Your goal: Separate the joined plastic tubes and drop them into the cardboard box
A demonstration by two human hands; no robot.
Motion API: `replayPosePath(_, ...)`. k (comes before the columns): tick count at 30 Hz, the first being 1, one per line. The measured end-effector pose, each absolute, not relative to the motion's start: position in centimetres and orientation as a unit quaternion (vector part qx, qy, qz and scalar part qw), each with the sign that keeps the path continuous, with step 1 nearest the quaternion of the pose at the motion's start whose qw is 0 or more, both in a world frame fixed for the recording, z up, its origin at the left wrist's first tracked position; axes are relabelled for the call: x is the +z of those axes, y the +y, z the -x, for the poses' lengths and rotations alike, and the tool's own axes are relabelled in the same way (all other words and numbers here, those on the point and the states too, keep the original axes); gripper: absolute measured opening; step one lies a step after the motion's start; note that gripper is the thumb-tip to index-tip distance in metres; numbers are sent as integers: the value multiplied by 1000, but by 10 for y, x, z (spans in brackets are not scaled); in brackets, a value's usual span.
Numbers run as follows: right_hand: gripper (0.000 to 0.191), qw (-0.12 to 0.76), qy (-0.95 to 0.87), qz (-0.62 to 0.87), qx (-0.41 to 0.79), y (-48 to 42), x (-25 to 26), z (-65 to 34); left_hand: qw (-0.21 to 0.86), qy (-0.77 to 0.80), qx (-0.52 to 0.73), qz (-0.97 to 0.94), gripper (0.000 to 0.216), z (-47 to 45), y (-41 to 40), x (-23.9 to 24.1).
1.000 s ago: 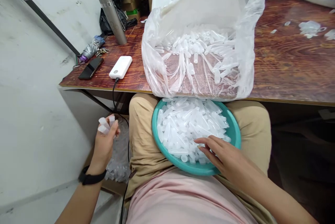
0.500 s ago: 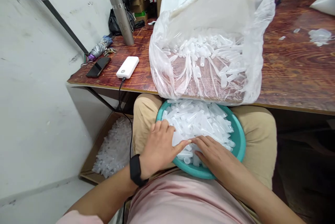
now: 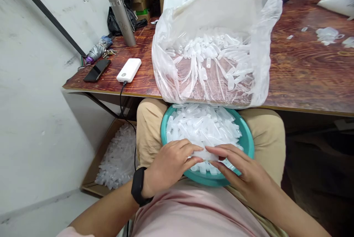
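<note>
Over a teal basin (image 3: 250, 148) on my lap, my two hands pinch a translucent white plastic tube (image 3: 208, 154) held level between them. The thumb and fingertips of my left hand (image 3: 171, 165) close on its left end. Those of my right hand (image 3: 239, 165) grip the right end. Heaped in the basin are many similar plastic tubes (image 3: 201, 124), just below my fingers. On the table edge beyond, a clear plastic bag (image 3: 163, 71) lies open with more loose tubes (image 3: 210, 47) inside.
On the wooden table (image 3: 304, 78) lie a power bank (image 3: 129, 70) with a cable, a phone (image 3: 97, 70), keys (image 3: 110, 53), a folded umbrella (image 3: 98, 49) and a metal flask (image 3: 121, 15). A cardboard box (image 3: 90, 176) of plastic pieces stands low at left.
My hands, low over the heap with thumb and fingers spread before, now pinch one tube raised between them. The whole view has shifted slightly.
</note>
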State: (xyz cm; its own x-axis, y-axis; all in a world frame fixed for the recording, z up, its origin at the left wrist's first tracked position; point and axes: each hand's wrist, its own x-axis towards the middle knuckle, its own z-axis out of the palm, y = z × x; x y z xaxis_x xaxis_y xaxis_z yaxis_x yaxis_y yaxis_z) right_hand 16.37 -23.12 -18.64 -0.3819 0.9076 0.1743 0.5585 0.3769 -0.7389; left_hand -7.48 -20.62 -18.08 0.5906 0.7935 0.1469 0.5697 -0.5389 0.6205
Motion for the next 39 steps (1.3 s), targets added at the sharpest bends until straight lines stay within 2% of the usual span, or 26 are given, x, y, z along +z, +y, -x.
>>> replayPosePath(6,29,319,-778,451,299,-240,-179,-161,301,391,233,-838,28,78,-208,-178)
replayPosePath(9,29,348,-730,490,326,-241,-179,-160,384,417,237,-789,27,78,-211,-173)
replayPosePath(12,21,425,-627,524,390,-244,-180,-150,490,417,211,-736,29,73,-215,-168)
replayPosePath(16,11,498,-588,480,419,-248,-179,-129,591,403,196,-670,30,63,-218,-163)
replayPosePath(21,21,457,-677,463,345,-250,-176,-130,676,419,227,-562,37,65,-222,-170)
replayPosePath(24,21,426,-691,479,333,-251,-178,-144,715,411,225,-519,38,70,-223,-176)
replayPosePath(30,28,353,-748,451,336,-254,-184,-161,672,432,196,-569,31,73,-222,-171)
replayPosePath(35,21,369,-740,494,269,-258,-190,-153,540,446,201,-685,22,68,-225,-175)
replayPosePath(39,22,324,-742,533,246,-258,-190,-145,463,448,197,-739,17,65,-229,-185)
